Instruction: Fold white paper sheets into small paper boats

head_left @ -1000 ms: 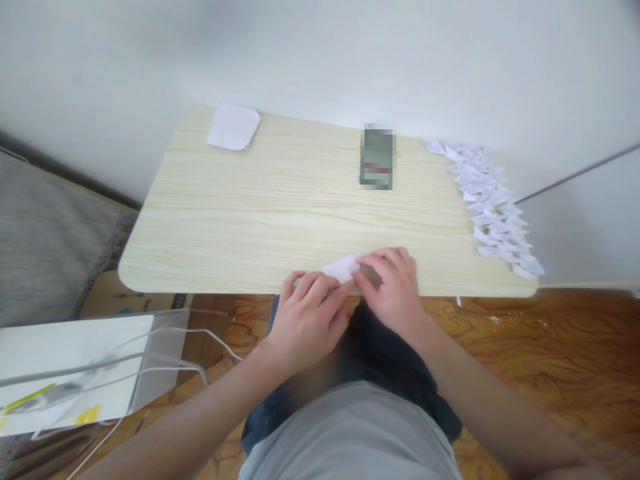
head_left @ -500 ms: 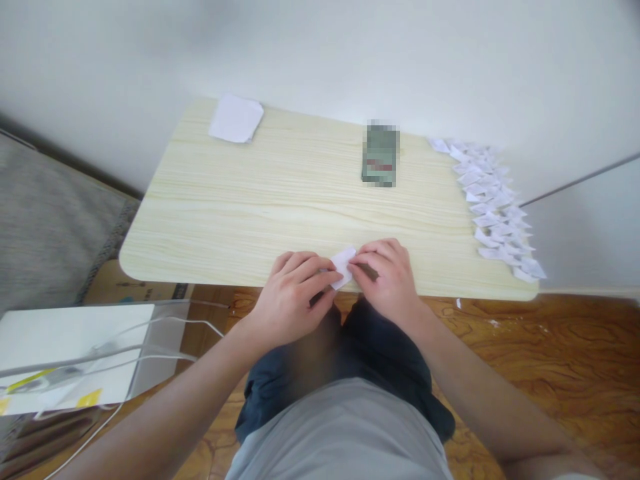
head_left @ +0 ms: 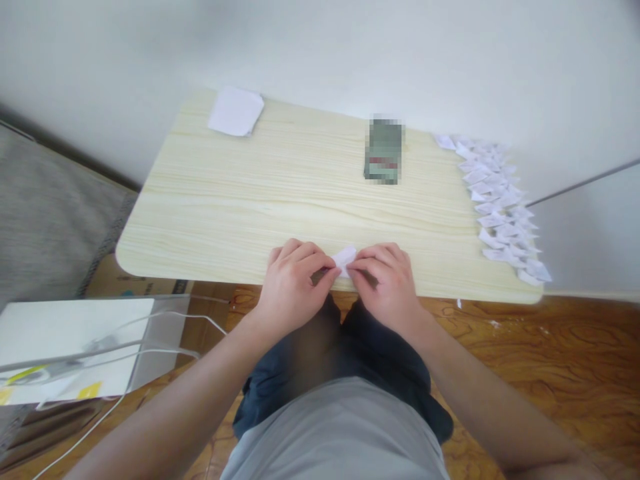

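Our left hand [head_left: 297, 283] and right hand [head_left: 387, 283] pinch opposite sides of the small folded white paper [head_left: 345, 259], wrists low, forearms angling inward.

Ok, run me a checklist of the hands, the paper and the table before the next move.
1. Left hand has the white paper piece: ok, fingers pinch its left side.
2. Right hand has it too: ok, fingers pinch its right side.
3. White paper piece well in from the near edge of the table: not ok, it is right by that edge.
4. Folded paper pieces away from both hands: ok, grouped along the right side.
5. Stack of flat paper away from both hands: ok, at the far left corner.
6. Creases sharp and even: cannot tell, too small and partly covered.
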The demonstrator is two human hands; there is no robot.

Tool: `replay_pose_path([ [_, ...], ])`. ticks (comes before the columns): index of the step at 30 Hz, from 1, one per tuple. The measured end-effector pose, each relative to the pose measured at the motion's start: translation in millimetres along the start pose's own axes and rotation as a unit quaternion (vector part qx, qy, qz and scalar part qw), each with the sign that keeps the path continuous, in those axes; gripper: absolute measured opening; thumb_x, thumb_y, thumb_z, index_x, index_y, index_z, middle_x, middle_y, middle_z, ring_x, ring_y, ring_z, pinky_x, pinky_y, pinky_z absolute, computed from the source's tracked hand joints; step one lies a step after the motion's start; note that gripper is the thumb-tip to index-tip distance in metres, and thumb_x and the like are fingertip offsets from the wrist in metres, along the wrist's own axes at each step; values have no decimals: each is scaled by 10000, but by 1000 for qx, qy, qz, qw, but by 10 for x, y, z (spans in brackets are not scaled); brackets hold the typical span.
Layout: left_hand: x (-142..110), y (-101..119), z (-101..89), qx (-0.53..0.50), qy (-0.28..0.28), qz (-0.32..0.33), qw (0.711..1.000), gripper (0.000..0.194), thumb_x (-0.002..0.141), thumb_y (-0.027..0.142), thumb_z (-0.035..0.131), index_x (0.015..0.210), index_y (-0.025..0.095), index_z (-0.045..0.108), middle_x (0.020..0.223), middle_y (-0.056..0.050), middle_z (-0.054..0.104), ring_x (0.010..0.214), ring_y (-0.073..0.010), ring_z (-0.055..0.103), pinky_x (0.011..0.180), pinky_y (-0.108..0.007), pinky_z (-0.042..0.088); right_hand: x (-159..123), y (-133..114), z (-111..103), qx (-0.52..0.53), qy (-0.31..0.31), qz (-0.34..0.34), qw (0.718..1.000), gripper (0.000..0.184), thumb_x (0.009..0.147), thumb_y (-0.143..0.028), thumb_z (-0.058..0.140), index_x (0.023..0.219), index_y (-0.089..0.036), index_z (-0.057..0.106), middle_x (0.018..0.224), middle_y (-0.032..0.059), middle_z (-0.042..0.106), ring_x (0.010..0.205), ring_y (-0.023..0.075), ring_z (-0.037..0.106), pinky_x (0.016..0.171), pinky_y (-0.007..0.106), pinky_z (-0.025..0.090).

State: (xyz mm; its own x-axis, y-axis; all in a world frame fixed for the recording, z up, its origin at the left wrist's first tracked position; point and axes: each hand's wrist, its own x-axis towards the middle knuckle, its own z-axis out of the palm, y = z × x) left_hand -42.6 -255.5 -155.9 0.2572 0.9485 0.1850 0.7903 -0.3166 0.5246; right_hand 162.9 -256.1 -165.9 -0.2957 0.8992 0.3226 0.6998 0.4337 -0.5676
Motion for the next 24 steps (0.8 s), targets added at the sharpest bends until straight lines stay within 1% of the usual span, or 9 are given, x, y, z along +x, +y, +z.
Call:
replay_pose_path([
  [6,5,19,25,-1,8,-12,1000,122,949,325,696,869,242,740,939,-15,736,991,-247,597,894,-422,410,-42,-36,29,-6,23,15,1000,31,937,-299,747,942,-274,766,1067,15,764,1052,258,601,967,482,440],
  [9,6,22,28,1,10,-14,1000,126,950,322,696,863,240,737,928,-17,735,984,-248,599,892,-423,410,-42,-44,49,-11,32,20,999,19,930,-288,757,920,-273,762,1060,11,765,1049,254,600,970,482,439],
  [17,16,4,39,3,9,-15,1000,130,941,329,710,847,241,718,925,-18,732,982,-254,600,888,-427,408,-33,-58,52,-22,30,22,999,8,928,-282,754,932,-276,758,1057,21,765,1061,260,609,978,480,439],
  [22,21,3,40,11,6,-13,1000,122,940,334,710,856,245,711,944,-13,728,987,-256,601,888,-434,409,-34,-61,55,-25,30,22,999,16,926,-276,752,942,-275,754,1065,20,763,1067,264,604,979,484,438],
  [24,21,-7,26,13,-2,-8,1000,90,945,318,699,890,249,715,968,-11,729,998,-257,602,882,-434,414,-39,-63,55,-25,29,23,999,18,929,-276,750,947,-274,751,1069,17,762,1071,262,600,980,484,437],
])
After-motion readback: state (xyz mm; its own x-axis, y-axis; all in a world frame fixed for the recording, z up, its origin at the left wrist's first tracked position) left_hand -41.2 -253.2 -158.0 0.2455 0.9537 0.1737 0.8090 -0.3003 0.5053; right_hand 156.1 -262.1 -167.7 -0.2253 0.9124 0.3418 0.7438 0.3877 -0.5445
